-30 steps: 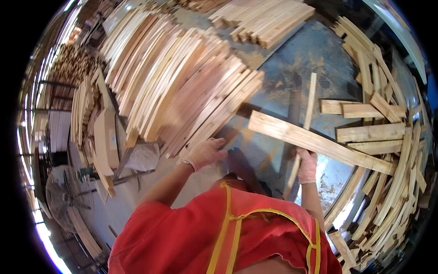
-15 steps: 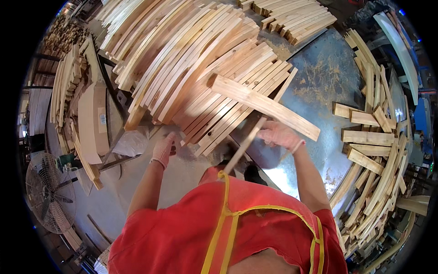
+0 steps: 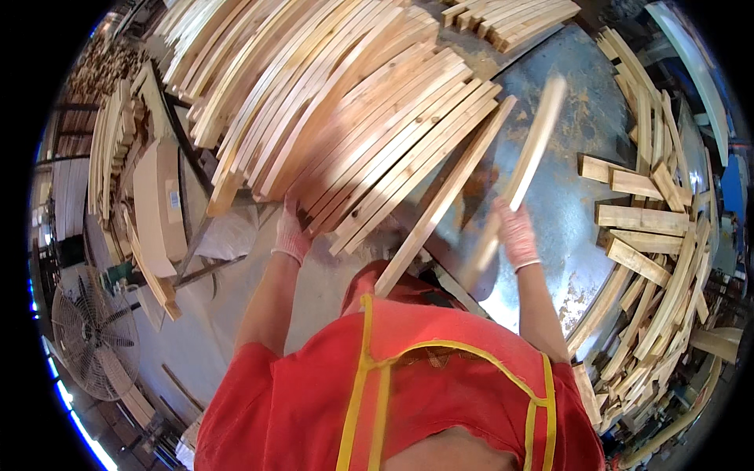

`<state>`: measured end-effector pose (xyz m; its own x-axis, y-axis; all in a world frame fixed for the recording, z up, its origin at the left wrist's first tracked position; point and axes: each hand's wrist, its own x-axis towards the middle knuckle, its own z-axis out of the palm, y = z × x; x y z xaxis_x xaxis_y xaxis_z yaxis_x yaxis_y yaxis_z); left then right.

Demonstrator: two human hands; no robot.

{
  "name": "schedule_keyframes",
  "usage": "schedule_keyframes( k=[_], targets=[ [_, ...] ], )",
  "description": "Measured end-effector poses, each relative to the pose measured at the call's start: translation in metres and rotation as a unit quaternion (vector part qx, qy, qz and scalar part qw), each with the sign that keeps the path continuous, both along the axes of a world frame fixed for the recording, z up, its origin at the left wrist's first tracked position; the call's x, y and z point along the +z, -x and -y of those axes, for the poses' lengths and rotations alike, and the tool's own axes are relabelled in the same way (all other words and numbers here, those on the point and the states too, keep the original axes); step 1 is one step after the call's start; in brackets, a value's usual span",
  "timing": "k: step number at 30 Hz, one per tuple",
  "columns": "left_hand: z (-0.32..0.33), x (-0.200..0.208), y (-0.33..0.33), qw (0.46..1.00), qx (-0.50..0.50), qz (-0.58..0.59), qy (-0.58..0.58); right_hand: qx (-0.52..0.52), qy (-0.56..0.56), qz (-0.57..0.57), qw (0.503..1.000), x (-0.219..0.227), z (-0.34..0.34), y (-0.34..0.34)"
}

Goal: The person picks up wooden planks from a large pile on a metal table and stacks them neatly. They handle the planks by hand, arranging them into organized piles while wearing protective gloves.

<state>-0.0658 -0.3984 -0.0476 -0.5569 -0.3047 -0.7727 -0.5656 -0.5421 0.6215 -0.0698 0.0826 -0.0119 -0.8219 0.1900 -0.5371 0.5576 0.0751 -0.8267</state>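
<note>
My right hand (image 3: pixel 517 235), in a pale glove, is closed around a wooden strip (image 3: pixel 530 157) right of the stack. Motion blurs this strip, which slants from near my body up and away over the metal table. My left hand (image 3: pixel 292 235), gloved too, touches the near ends of a row of wooden strips (image 3: pixel 393 133) lying side by side. Its fingertips are hidden against the wood, so their grip does not show. Between the row and my right hand, a single strip (image 3: pixel 448 196) lies at a slant, its near end jutting toward my apron (image 3: pixel 440 330).
The metal table (image 3: pixel 542 102) carries sawdust. More strips (image 3: pixel 518 20) lie at its far side. Several loose offcuts (image 3: pixel 640 220) are heaped on the right. To the left are a cardboard sheet (image 3: pixel 157 204), a plastic bag (image 3: pixel 228 235) and a caged fan (image 3: pixel 94 334).
The strip that lay across the row is now in my right hand, swung round to point away from me. My left hand has moved forward to the row's near ends.
</note>
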Motion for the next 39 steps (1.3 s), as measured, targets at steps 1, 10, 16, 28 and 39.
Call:
schedule_keyframes(
  k=[1,10,16,28,39],
  targets=[
    [-0.015,0.019,0.003,1.000,-0.001,-0.019,-0.007,0.141,-0.159,0.061,0.975,-0.037,-0.011,-0.008],
    [-0.044,0.043,-0.067,0.887,-0.443,0.126,0.012,0.389,-0.179,0.083,0.900,0.035,0.044,0.024],
    [-0.158,0.129,0.083,0.716,-0.436,-0.125,0.531,0.311,-0.205,0.095,0.923,0.039,-0.003,0.065],
    [-0.270,0.112,0.111,0.746,-0.455,-0.103,0.475,0.036,0.186,-0.022,0.982,0.075,-0.032,0.052],
    [-0.426,0.261,0.273,0.699,-0.354,-0.601,0.158,-0.133,-0.046,-0.450,0.882,0.213,-0.165,0.162]
  ],
)
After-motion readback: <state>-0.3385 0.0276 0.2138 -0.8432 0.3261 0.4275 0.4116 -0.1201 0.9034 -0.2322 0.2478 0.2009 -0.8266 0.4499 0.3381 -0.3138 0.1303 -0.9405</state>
